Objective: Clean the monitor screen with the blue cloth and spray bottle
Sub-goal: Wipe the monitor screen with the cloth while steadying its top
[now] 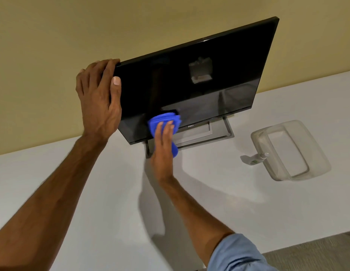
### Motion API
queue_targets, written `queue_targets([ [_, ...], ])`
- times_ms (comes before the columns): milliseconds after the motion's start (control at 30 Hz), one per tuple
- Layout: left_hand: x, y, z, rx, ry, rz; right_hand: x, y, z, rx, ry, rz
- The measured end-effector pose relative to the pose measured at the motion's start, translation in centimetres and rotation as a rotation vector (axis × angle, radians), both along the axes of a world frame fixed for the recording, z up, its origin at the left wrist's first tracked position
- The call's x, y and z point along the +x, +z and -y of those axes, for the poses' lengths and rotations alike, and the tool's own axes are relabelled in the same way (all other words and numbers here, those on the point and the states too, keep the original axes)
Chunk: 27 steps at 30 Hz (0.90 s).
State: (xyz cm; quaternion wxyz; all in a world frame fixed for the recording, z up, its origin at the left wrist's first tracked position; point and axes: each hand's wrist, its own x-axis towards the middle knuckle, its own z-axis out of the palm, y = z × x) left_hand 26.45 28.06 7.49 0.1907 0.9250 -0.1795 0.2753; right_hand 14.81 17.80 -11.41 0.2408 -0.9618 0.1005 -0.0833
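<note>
Gripping monitor (pixel 199 75) corner, left hand (pixel 98 100) — right hand (pixel 162 151) pressing blue cloth (pixel 164 119)

The monitor screen (pixel 199 79) is finished in smooth, glossy black, and reflections are carried in it. The blue cloth (pixel 164 119) is seen as soft, folded fabric with a matt surface. The stand (pixel 219 130) is finished in matt grey; whether it is metal or plastic cannot be told. The table (pixel 92 192) is surfaced in smooth, matt white. The container (pixel 291 149) and the spray bottle (pixel 254 158) are made of cloudy, translucent plastic. The wall (pixel 72 26) is painted matt.
</note>
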Motion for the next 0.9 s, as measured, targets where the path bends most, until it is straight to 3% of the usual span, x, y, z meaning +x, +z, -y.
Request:
queue_targets([
  [67, -0.1, 0.0, -0.2, 0.018, -0.007, 0.007, -0.6, -0.2, -0.5, 0.069, 0.318, -0.008],
  [133, -0.1, 0.0, -0.5, 0.032, -0.016, -0.010, -0.4, -0.4, 0.0, -0.096, 0.526, -0.015],
  [267, 0.0, 0.0, -0.8, 0.035, -0.032, -0.021, 1.4, -0.2, 3.3, -0.385, 0.574, -0.015],
  [400, 0.1, 0.0, -0.8, 0.027, -0.040, -0.011, 0.9, -0.4, 7.7, -0.222, 0.322, -0.019],
  [600, 0.2, -0.2, -0.4, 0.009, -0.035, -0.009, 2.4, 1.6, 15.1, 0.026, -0.203, 0.176],
  [800, -0.1, -0.1, -0.3, 0.006, -0.032, -0.021, 3.4, 4.1, 21.5, 0.566, -0.481, 0.406],
  [900, -0.2, 0.2, -0.2, -0.001, -0.027, -0.031, 5.1, 4.7, 21.9, 0.496, -0.624, 0.412],
])
